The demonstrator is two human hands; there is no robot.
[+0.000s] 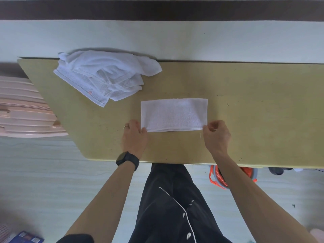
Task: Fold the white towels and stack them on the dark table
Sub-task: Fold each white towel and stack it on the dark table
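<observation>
From my seat, the whole move turns on the folded towel, which lies flat on the tabletop just beyond both sets of fingers, its long axis running side to side from one hand to the other. Its near long edge sits right at the fingertips and the rest stretches away from the body.

The left hand is at the near-left corner and the right hand at the near-right corner, so neither is closer; they share it evenly. Both come in palm down over the front edge, forearms angled inward, wrists low. On each side the fingers look curled and pinching a corner of the cloth, though I can't see how many layers are caught.

I judge the next fold goes along that long axis, one short end carried across to the other.

The loose towel heap waits well beyond the left fingers, off to their outer side.
</observation>
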